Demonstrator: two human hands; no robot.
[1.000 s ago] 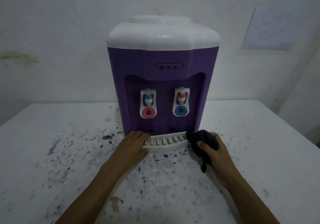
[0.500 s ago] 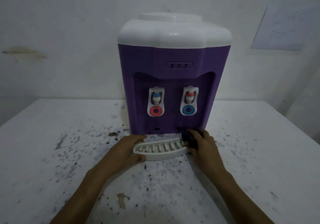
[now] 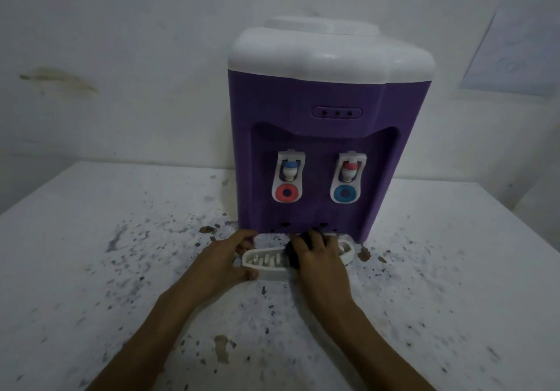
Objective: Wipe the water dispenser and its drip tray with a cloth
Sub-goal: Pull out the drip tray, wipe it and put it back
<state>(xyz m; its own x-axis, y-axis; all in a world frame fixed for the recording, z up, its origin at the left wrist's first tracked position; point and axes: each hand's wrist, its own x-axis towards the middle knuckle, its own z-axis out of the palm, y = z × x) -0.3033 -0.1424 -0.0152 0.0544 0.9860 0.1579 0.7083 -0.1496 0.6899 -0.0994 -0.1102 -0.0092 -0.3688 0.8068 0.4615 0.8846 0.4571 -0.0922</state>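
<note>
Pretty dim overall, with a cold bluish-grey cast and no obvious lamp. The brightest thing is the white top of the water dispenser (image 3: pixel 330 57), which has a small soft sheen near its right edge, so the light seems to fall from above. Below the dispenser's front recess it goes murky, and the cloth (image 3: pixel 292 254) there is just a black blob. Shadows are weak and smeared. Everything's soft and noisy, and straight lines bend away from the dispenser toward the frame edges.
</note>
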